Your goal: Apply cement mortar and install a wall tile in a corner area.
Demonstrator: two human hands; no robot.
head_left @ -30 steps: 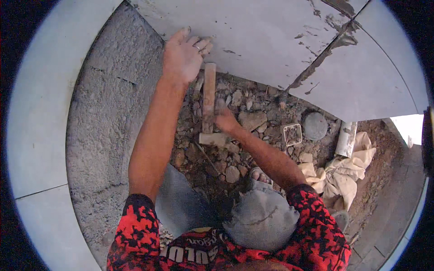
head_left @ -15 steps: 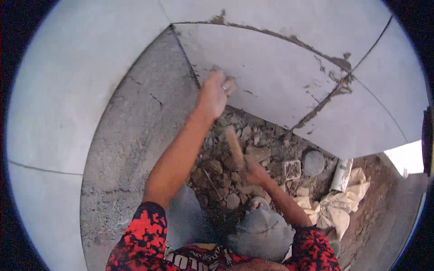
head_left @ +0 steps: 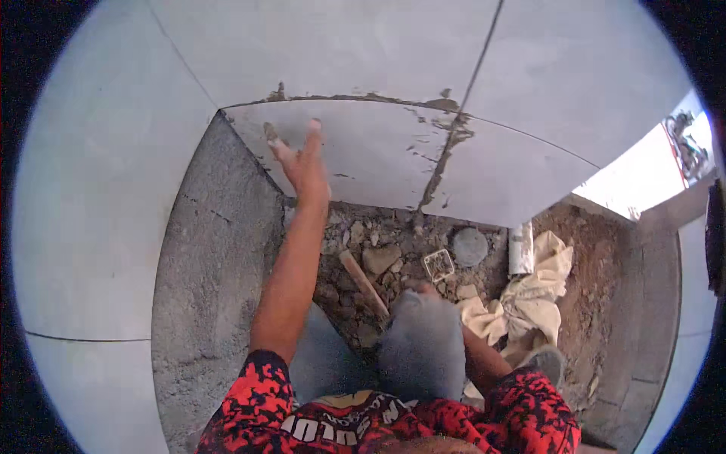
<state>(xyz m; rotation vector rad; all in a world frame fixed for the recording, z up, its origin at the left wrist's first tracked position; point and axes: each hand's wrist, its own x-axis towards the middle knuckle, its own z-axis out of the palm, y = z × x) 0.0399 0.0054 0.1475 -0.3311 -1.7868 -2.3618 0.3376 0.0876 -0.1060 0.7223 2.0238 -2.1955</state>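
Observation:
My left hand (head_left: 304,170) is raised in front of a pale wall tile (head_left: 378,147), fingers spread and nothing in them. Whether it touches the tile I cannot tell. Dark mortar smears mark the joints along this tile's top and right edges. My right forearm (head_left: 482,356) runs behind my raised right knee (head_left: 423,340), which hides the hand and its fingers. A wooden handle (head_left: 363,283) slants over the rubble, its lower end close to that knee; whether my right hand grips it does not show.
Broken stones and soil (head_left: 378,259) lie below the tiles. Nearby are a small white square frame (head_left: 438,265), a round grey disc (head_left: 470,247), a white pipe (head_left: 520,250) and crumpled cream cloth (head_left: 522,303). A rough grey cement surface (head_left: 215,250) stands at left.
My left hand has opened out, its fingers now spread near the tile. The wooden handle has swung lower and tilted left, and my right hand has dropped behind the knee. The view has shifted right.

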